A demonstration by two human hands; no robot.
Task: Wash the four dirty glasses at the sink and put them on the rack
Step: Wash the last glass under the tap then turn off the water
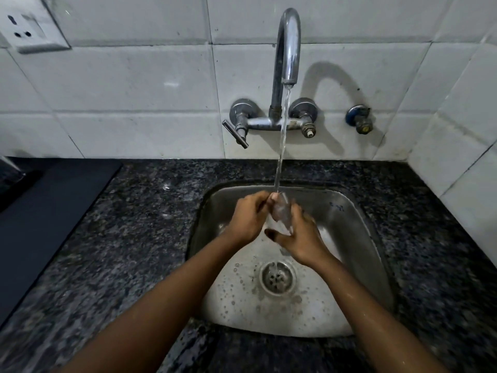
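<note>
**Over the sink, a glass under running water**

Above the steel sink point(357, 232), both hands hold a clear glass point(281, 211) in the tap's point(287, 47) stream. The left hand point(248, 214) curls round its upper end; the right hand point(298, 238) wraps its lower side, fingers blurred. Below lies the drain point(277, 277); a dark mat point(53, 200) sits left on the granite counter point(150, 211), a wall socket point(29, 25) above it.

Speckled dark granite counter point(139, 211), steel sink point(357, 224) set in, black mat point(53, 200) at left.
</note>
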